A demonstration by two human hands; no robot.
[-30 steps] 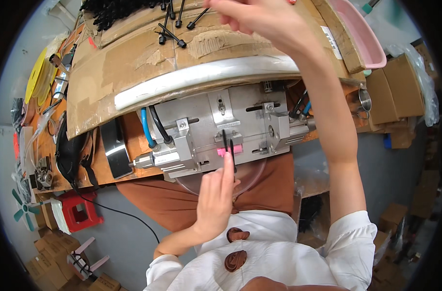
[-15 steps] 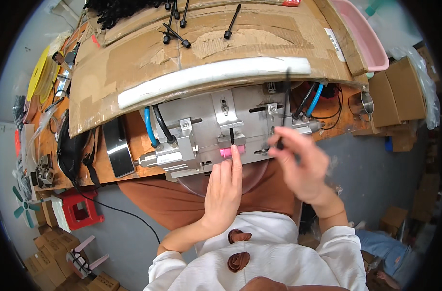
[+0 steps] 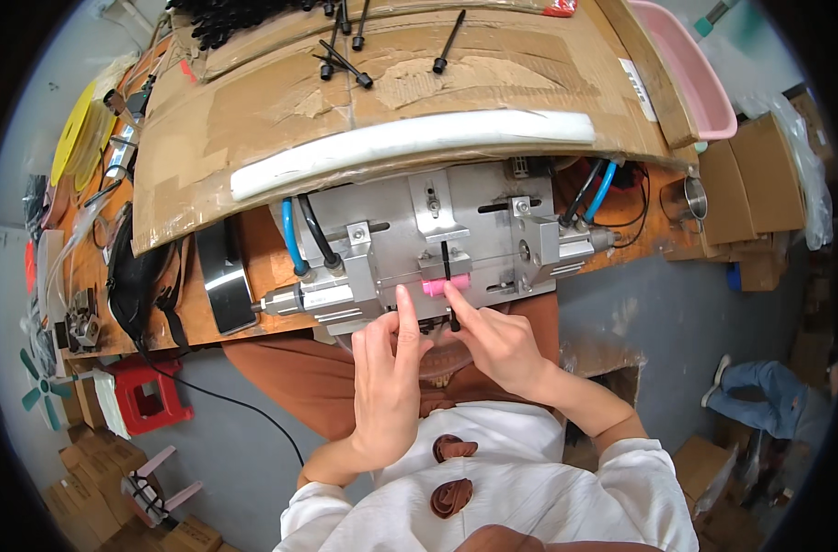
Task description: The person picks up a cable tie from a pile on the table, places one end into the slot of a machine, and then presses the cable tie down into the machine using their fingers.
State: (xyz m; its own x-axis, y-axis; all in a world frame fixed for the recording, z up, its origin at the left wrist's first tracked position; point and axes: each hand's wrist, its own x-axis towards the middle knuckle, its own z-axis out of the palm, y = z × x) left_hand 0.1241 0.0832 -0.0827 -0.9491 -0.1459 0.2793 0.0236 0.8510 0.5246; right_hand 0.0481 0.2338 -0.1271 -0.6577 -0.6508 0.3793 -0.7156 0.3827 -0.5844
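Observation:
In front of me a metal clamping fixture (image 3: 405,248) sits at the bench edge, with a pink block (image 3: 435,287) at its front centre. A thin black rod (image 3: 446,258) lies front to back across the block, its thicker head toward me. My right hand (image 3: 506,350) grips the rod near that head, index fingertip on it beside the pink block, thumb partly hidden. Just left of the block, my left hand (image 3: 387,377) has its index finger stretched out and the others loosely bent; it holds nothing I can see.
Behind the fixture, a cardboard cover (image 3: 373,129) carries a white foam strip (image 3: 410,152) and several black rods (image 3: 448,41). A dark phone-like slab (image 3: 226,281) lies left. At right are a metal cup (image 3: 686,198) and a pink basin (image 3: 695,74). A red stool (image 3: 152,396) stands lower left.
My right hand has come left and down from beside the fixture, where it held a black rod, to the pink block. My left hand has drawn back left, its fingertip off the centre.

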